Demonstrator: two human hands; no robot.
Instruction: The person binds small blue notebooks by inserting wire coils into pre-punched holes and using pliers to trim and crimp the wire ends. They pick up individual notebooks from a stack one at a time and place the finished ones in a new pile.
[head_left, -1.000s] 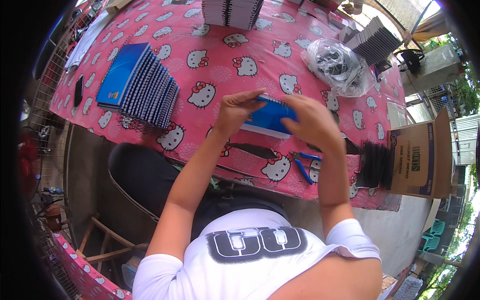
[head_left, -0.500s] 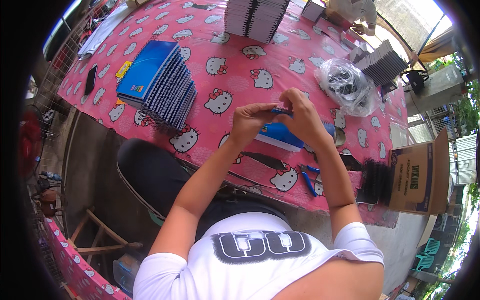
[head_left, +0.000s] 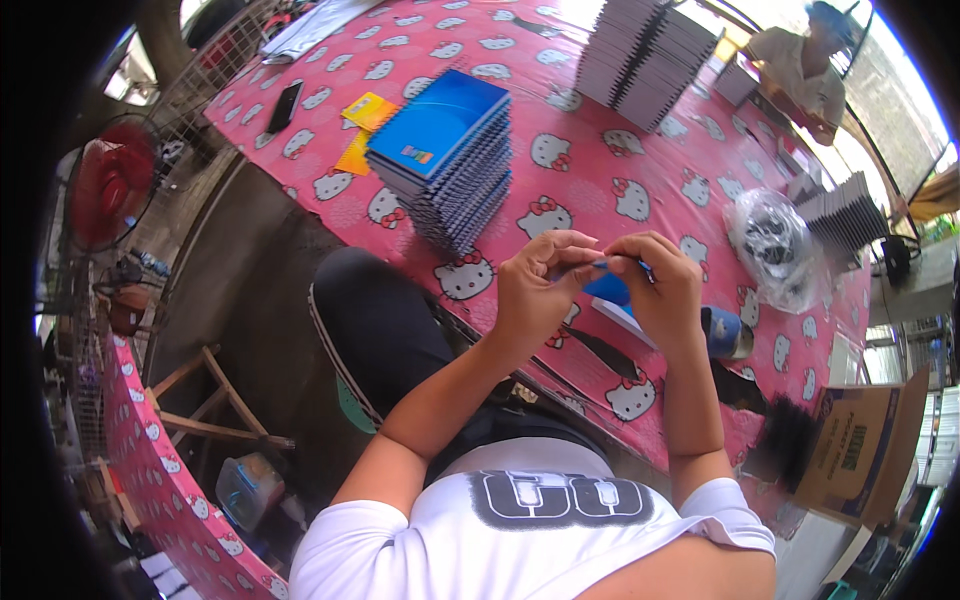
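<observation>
My left hand (head_left: 540,290) and my right hand (head_left: 662,285) meet over the table's near edge, fingertips pinched close together. A thin dark-blue strip shows between them; its kind is too small to make out. Just below the fingers lies a blue-covered notebook (head_left: 612,290) with white page edges, partly covered by my right hand. Beyond my left hand rises a stack of blue spiral notebooks (head_left: 445,150), coil edges toward me. Beside my right forearm a dark-blue cylinder (head_left: 727,332) lies on its side.
Tall stacks of spiral-bound pads (head_left: 640,65) stand at the back. Right of them are a clear plastic bag (head_left: 775,250) of dark coils and more pads (head_left: 845,215). Black coils (head_left: 785,440) sit by an open carton (head_left: 860,450). A co-worker (head_left: 800,75) sits across. A phone (head_left: 286,107) lies left.
The view has swung, so the table's things sit further right. Both hands stay pinched together over the blue notebook, fingertips now closer. The blue cutting pliers are no longer visible.
</observation>
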